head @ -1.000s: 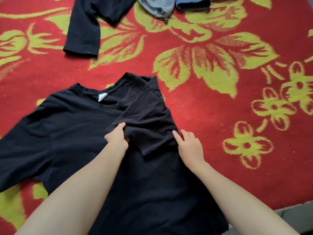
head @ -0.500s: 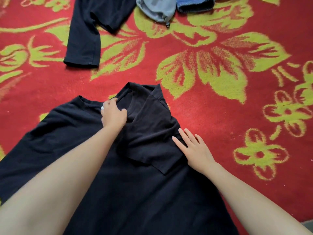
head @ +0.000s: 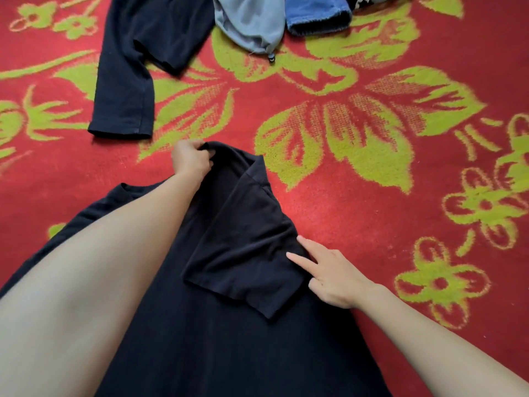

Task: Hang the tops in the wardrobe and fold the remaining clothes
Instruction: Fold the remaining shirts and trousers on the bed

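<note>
The left forearm [head: 100,267] hides much of the collar of the black T-shirt [head: 229,353]; its hem runs off the lower edge. The dark garment [head: 137,53], grey garment [head: 249,21] and denim garment [head: 315,15] are cut by the top edge.

The t-shirt [head: 229,345] lies on the carpet's [head: 357,213] near part, its sleeve [head: 243,253] folded onto it; behind, left to right, lie a second top [head: 128,81], a drawstring garment [head: 249,21] and a denim piece [head: 315,15].

black tee [head: 229,339] flat on carpet, rt sleeve [head: 243,253] folded in.
</note>
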Tool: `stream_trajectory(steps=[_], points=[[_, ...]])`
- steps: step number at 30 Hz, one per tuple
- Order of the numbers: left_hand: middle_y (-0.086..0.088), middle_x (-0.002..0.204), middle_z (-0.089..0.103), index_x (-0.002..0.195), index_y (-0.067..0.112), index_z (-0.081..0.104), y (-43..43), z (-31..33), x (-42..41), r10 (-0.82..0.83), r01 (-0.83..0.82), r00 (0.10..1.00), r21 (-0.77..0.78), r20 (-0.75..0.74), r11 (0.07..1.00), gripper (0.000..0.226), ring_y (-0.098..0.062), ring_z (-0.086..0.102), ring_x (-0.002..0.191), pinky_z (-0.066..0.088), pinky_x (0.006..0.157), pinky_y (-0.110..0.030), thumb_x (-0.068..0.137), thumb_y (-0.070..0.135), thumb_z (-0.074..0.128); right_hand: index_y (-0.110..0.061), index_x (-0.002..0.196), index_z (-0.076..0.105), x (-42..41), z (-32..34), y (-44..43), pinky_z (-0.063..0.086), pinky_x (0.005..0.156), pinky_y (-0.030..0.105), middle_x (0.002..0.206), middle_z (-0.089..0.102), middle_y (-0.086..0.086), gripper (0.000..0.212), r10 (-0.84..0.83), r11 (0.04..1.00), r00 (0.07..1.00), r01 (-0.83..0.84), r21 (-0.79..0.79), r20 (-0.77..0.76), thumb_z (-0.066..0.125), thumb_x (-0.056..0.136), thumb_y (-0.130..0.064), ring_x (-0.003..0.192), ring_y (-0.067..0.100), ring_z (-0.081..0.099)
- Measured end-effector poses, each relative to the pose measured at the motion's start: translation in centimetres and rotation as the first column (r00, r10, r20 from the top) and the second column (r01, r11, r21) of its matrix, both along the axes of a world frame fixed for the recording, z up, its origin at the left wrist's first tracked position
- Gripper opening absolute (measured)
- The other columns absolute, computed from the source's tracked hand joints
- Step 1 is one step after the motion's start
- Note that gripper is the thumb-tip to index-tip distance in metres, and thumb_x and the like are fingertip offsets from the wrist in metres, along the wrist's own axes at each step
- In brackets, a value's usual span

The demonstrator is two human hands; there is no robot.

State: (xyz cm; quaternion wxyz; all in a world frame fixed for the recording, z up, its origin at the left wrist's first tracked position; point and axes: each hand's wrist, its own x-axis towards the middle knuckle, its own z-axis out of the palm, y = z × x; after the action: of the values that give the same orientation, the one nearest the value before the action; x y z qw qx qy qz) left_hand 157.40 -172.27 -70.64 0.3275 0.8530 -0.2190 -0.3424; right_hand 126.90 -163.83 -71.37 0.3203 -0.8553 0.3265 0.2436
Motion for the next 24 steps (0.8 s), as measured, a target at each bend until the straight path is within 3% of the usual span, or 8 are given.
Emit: stream_trajectory(steps=[3, 5, 7, 11, 16, 19, 21, 24], points=[[-0.009, 0.081, 0.061, 0.101, 0.001, 0.066, -0.9, -0.1, 0.8, -0.001, 0.002, 1.000, -0.049, 0.012, 0.999, 0.018, -0.017, 0.057, 0.061, 0.052, 0.071, -0.035, 0.089, 0.000, 0.054, -0.039, 0.148, 0.017, 1.9, -0.8, 0.0, 0.039, 0.094, 0.041, 0.158, -0.001, 0.013, 0.081, -0.059, 0.978, 0.996, 0.070, -0.198, 0.063, 0.005, 0.072, -0.064, 0.120, 0.030, 0.043], [-0.013, 0.109, 0.065, 0.121, 0.004, 0.061, 0.1, -1.0, 0.7, -0.119, 0.119, 0.990, 0.002, 0.070, 0.993, 0.031, -0.028, 0.062, 0.099, 0.046, 0.096, -0.038, 0.090, 0.006, 0.054, -0.037, 0.137, 0.043, 3.9, -2.2, 0.8, 0.047, 0.062, 0.037, 0.149, 0.030, 0.020, 0.067, -0.001, 0.918, 0.997, 0.033, -0.396, 0.080, 0.029, 0.078, -0.064, 0.079, 0.034, 0.057], [-0.010, 0.149, 0.033, 0.144, 0.013, 0.035, 1.4, -1.3, -0.1, -0.242, 0.240, 0.965, 0.032, 0.103, 0.970, 0.052, -0.024, 0.034, 0.136, 0.028, 0.111, -0.033, 0.094, 0.009, 0.049, -0.038, 0.126, 0.057, 5.0, -3.5, 1.3, 0.043, 0.051, 0.034, 0.140, 0.046, 0.018, 0.063, 0.047, 0.865, 0.998, -0.023, -0.501, 0.036, 0.057, 0.071, -0.068, 0.067, 0.035, 0.055], [-0.012, 0.158, 0.000, 0.150, 0.019, 0.016, 4.5, -0.3, -2.4, -0.369, 0.360, 0.874, 0.089, 0.317, 0.929, 0.065, -0.029, 0.019, 0.140, 0.032, 0.104, -0.037, 0.092, 0.002, 0.039, -0.041, 0.125, 0.056, 5.0, -4.3, 0.9, 0.039, 0.051, 0.033, 0.138, 0.049, 0.016, 0.072, 0.064, 0.834, 0.998, -0.042, -0.549, 0.020, 0.066, 0.061, -0.073, 0.065, 0.034, 0.052], [-0.024, 0.148, 0.027, 0.139, 0.014, 0.033, 14.5, -3.2, -7.5, -0.656, 0.642, 0.365, 0.332, 0.661, 0.691, 0.061, -0.037, 0.022, 0.137, 0.028, 0.105, -0.054, 0.083, 0.038, 0.039, -0.037, 0.133, 0.049, 4.2, -3.2, 1.2, 0.048, 0.059, 0.039, 0.143, 0.039, 0.021, 0.061, -0.044, 0.848, 0.994, 0.090, -0.523, 0.100, 0.036, 0.078, -0.062, 0.078, 0.037, 0.056], [-0.018, 0.148, 0.022, 0.139, 0.016, 0.033, 22.1, -5.8, -9.2, -0.746, 0.625, 0.331, 0.459, 0.578, 0.632, 0.066, -0.031, 0.009, 0.141, 0.023, 0.104, -0.052, 0.082, 0.050, 0.033, -0.028, 0.138, 0.037, 1.4, -3.8, 4.2, 0.035, 0.097, 0.053, 0.152, 0.021, 0.019, 0.061, 0.136, 0.832, 0.981, -0.036, -0.553, 0.140, 0.034, 0.083, -0.055, 0.136, 0.043, 0.026], [-0.015, 0.148, 0.024, 0.139, 0.018, 0.033, 25.4, -6.8, -9.1, -0.784, 0.615, 0.325, 0.512, 0.529, 0.600, 0.067, -0.030, 0.001, 0.144, 0.023, 0.103, -0.052, 0.082, 0.054, 0.031, -0.022, 0.138, 0.037, 0.0, -4.5, 5.6, 0.020, 0.106, 0.052, 0.155, 0.016, 0.016, 0.065, 0.239, 0.836, 0.966, -0.155, -0.526, 0.095, 0.030, 0.085, -0.059, 0.145, 0.032, 0.000], [-0.019, 0.146, 0.032, 0.138, 0.022, 0.034, 26.8, -6.4, -7.6, -0.815, 0.598, 0.307, 0.566, 0.491, 0.567, 0.066, -0.036, 0.019, 0.139, 0.024, 0.101, -0.055, 0.082, 0.056, 0.031, -0.019, 0.128, 0.056, 0.7, -3.9, 6.2, 0.008, 0.108, 0.054, 0.139, 0.046, 0.018, 0.070, 0.160, 0.876, 0.986, -0.126, -0.466, 0.034, 0.012, 0.094, -0.061, 0.139, 0.034, 0.020]])
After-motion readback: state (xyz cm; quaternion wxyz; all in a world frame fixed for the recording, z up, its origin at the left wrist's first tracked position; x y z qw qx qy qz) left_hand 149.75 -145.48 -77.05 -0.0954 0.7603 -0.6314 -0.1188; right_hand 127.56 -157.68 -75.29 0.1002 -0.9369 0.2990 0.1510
